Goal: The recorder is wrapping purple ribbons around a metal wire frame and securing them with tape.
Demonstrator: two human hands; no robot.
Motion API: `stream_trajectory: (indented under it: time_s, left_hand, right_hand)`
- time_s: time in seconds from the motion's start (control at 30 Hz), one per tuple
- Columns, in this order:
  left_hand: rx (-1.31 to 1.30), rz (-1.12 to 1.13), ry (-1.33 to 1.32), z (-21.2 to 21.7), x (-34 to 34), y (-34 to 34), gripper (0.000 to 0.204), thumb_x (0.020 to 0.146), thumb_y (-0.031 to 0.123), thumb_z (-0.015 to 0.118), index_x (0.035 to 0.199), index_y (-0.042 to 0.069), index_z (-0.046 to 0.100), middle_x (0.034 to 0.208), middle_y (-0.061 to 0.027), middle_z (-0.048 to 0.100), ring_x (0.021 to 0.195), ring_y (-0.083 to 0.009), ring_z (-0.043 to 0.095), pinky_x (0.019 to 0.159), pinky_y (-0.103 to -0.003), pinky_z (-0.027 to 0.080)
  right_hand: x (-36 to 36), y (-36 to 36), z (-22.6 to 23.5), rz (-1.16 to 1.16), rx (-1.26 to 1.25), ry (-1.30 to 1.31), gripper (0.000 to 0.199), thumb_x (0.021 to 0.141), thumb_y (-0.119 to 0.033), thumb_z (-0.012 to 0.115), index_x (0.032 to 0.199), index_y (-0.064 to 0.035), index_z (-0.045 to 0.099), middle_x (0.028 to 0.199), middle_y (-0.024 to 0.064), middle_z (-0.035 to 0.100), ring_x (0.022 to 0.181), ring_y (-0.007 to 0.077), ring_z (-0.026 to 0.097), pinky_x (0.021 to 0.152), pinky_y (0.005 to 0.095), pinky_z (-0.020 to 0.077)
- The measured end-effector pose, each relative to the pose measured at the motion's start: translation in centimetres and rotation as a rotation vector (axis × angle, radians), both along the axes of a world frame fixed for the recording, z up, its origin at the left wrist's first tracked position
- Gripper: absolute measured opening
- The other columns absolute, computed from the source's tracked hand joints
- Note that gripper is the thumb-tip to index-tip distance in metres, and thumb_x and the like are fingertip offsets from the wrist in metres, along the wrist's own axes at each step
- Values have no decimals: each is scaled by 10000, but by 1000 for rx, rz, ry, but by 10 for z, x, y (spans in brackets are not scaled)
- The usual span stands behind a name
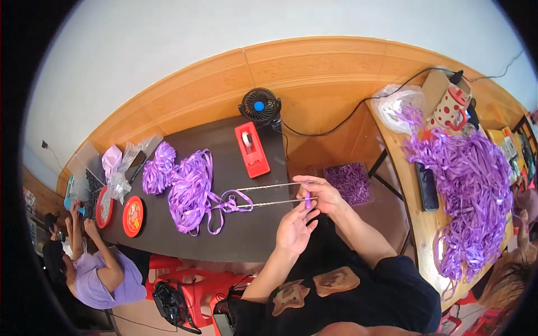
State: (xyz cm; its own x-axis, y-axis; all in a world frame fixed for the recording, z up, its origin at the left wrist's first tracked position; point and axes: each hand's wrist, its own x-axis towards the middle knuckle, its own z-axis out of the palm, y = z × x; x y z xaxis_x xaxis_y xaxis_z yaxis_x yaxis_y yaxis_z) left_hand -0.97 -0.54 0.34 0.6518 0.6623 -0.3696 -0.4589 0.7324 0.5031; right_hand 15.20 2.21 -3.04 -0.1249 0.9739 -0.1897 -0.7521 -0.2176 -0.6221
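Two thin, pale rods (pixel 269 203) run side by side from the dark table toward my hands. A short piece of purple ribbon (pixel 307 200) lies across their near ends. My right hand (pixel 327 196) is closed around the rod ends and ribbon, its fingers pinched together. From below, my left hand (pixel 295 231) comes up with its thumb and fingertips at the ribbon's lower end. A loop of purple ribbon (pixel 230 202) is wound around the far part of the rods and trails to a loose ribbon heap (pixel 191 193) on the left.
On the dark table (pixel 230 238) are a red tape dispenser (pixel 251 150), a black fan (pixel 260 106), a second ribbon bundle (pixel 159 169) and a red dish (pixel 133 217). At right, a wooden table bears a big ribbon pile (pixel 473 196) and a phone (pixel 427 187). A person (pixel 106 274) sits far left.
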Motion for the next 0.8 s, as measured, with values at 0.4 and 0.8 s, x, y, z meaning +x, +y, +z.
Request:
stream_trajectory:
  time_s: [0.4,0.8]
  left_hand:
    - [744,115,299,41,-47,-15,249,858,14,549,1095,-11,618,1024,-104,644,911,-164,605,800,-263,459]
    - [1539,591,1832,40,-121,49,249,796,135,620,1029,48,629,1070,-146,534,1021,-319,469,835,-430,368]
  right_hand:
    - [190,-21,-95,-789,-351,-1425,309,865,-140,579,1126,25,578,956,120,643,902,211,607,756,296,476]
    - [38,-85,-46,-809,176,-1505,190,777,30,543,942,-12,627,708,113,584,710,279,557,688,373,422]
